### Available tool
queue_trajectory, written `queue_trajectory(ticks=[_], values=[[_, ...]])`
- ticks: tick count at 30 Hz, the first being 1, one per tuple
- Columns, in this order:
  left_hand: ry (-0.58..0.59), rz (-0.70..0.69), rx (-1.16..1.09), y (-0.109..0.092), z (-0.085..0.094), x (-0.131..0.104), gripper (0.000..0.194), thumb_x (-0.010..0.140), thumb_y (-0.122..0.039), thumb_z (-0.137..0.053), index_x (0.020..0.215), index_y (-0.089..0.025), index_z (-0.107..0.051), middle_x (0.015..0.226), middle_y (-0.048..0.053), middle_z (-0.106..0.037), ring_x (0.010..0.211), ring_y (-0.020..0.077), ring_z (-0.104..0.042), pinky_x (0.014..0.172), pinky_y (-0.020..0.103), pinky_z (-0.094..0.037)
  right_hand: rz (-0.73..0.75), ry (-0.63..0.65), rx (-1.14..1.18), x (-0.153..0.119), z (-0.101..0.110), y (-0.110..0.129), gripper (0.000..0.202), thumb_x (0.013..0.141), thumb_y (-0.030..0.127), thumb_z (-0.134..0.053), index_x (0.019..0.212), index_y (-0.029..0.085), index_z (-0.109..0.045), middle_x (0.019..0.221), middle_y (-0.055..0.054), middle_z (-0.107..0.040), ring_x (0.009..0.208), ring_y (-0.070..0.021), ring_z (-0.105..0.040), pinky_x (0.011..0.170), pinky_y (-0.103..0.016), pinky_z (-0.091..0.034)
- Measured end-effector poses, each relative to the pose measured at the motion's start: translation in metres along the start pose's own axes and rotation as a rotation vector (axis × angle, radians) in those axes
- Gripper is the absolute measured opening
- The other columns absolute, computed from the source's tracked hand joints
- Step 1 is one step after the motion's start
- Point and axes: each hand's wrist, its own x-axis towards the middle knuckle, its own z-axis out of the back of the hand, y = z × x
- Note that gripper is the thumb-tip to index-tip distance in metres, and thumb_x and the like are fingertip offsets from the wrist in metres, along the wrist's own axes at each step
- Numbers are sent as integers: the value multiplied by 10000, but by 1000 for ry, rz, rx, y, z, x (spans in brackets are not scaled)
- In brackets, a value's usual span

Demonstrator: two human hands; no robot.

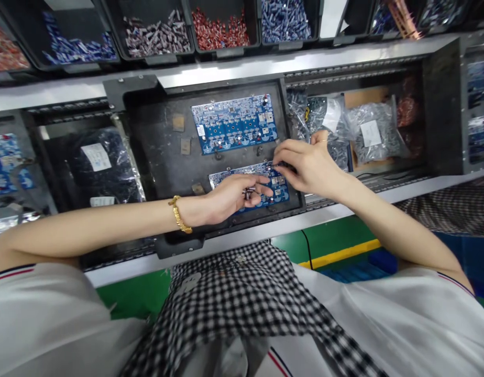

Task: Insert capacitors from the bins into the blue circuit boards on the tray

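Note:
My left hand [236, 196], palm turned up and fingers half curled, cradles several small dark cylindrical capacitors [249, 193]. It hovers over the nearer blue circuit board [280, 194] and covers much of it. At that board's upper right corner, my right hand [305, 163] has its thumb and fingertips pinched together; whatever is between them is too small to make out. A second blue circuit board [233, 125], fitted with small parts, lies just beyond. Both boards rest in a black tray [163, 152].
Bins along the back hold brownish capacitors [159, 35], red parts [220, 30] and blue parts [285, 21]. Bagged parts [373, 131] lie right of the tray, and a dark plastic bag [104, 162] lies left. A metal rail [234, 235] runs along the front.

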Motion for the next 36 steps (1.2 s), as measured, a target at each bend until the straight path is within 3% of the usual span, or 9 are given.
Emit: queue_trajectory(ticks=[4,7,10,15,21,25,30,33,36], values=[[73,-77,93,7,8,5,305,975,-300,-431,763,-105,-531,792,125,-693,424,48,-446,412,176,-248,45,38,-31,2,-8,-9,206,906,205,-398,899,174,-602,1019,-69,-660,946,-244,-566,787,-382,-214],[27,-126,114,8,11,9,338,920,-358,-557,709,-94,-575,574,13,-551,397,17,-342,404,156,-180,59,42,-82,4,-9,-8,209,903,191,-381,878,177,-588,988,-72,-660,929,-242,-557,770,-380,-212],[-26,-154,60,5,12,8,246,889,-272,-612,766,-66,-672,558,-38,-419,439,6,-313,426,140,-199,78,24,-146,3,-10,-5,216,915,184,-366,867,182,-577,979,-71,-662,918,-239,-545,761,-379,-204],[-31,-148,-17,1,11,3,171,881,-70,-535,898,-42,-703,738,27,-545,513,10,-397,464,140,-272,128,10,-277,1,-13,-3,259,935,152,-341,840,167,-581,976,-91,-657,895,-238,-513,751,-379,-202],[-48,-105,-15,5,17,9,301,875,-336,-636,788,-52,-683,602,-28,-433,452,2,-330,423,124,-214,167,37,-267,0,-15,-6,303,948,114,-324,883,173,-614,1006,-72,-663,930,-236,-510,757,-381,-211],[-73,-104,-3,2,17,11,407,915,-431,-548,792,-65,-674,599,-22,-445,452,10,-337,432,128,-238,70,-7,-67,3,-5,-2,226,956,258,-430,895,164,-626,971,-64,-692,868,-213,-570,775,-376,-214],[-53,-147,-43,-20,7,7,383,950,-330,-504,656,-90,-552,575,-18,-454,443,18,-329,435,145,-240,42,-93,244,28,19,18,196,926,315,-487,886,186,-629,917,-14,-713,800,-166,-619,770,-355,-234],[-43,-187,-150,-44,6,9,288,965,-180,-430,722,-91,-558,628,10,-528,470,31,-393,469,154,-300,28,-117,161,59,22,10,184,911,268,-450,868,190,-611,900,-13,-695,794,-176,-598,807,-382,-238],[-88,-226,-156,-64,12,16,232,940,-46,-374,864,-70,-592,699,43,-604,497,41,-446,491,166,-326,-26,-139,0,93,16,-18,191,890,230,-412,910,195,-599,958,-55,-662,843,-220,-561,845,-442,-239]])
